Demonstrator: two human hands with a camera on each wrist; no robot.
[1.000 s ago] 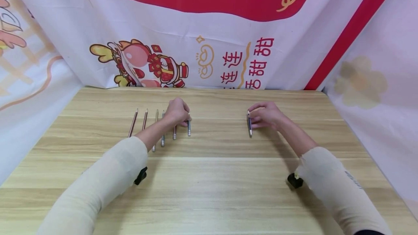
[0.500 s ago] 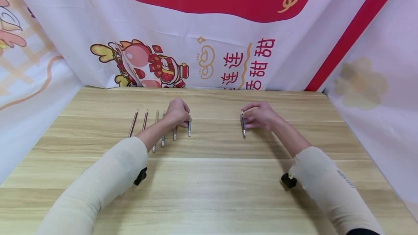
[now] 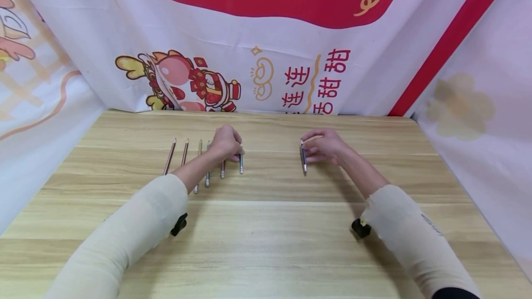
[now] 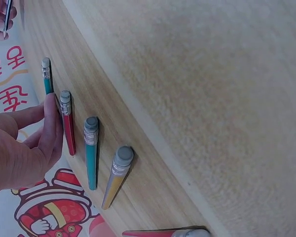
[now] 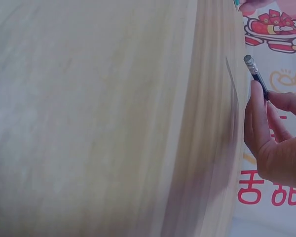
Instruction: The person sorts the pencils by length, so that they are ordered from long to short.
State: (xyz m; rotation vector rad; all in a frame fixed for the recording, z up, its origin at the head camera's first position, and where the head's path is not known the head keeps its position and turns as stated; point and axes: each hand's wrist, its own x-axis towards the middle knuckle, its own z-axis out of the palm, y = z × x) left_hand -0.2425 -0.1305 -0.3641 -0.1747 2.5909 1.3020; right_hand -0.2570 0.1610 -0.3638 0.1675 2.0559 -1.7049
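Note:
At the right end of a pencil row, my left hand (image 3: 226, 143) has its fingertips on a teal pencil (image 3: 241, 165), pinching it by its far part; its eraser end (image 4: 47, 74) shows in the left wrist view. Farther right, my right hand (image 3: 326, 146) holds a dark blue pencil (image 3: 304, 158) between thumb and fingers. In the right wrist view that pencil (image 5: 259, 79) is raised above the tabletop, its eraser pointing away from the palm. Left of the teal one lie a red pencil (image 4: 68, 126), another teal pencil (image 4: 91, 158) and a yellow pencil (image 4: 116, 180).
Two reddish pencils (image 3: 170, 156) lie at the row's left end, one partly hidden by my left forearm. The wooden table (image 3: 266, 243) ends at a printed cloth (image 3: 266, 31) behind, with more cloth on both sides.
My right hand has moved left with the dark blue pencil, closer to the row. The left hand stays in place on the teal pencil.

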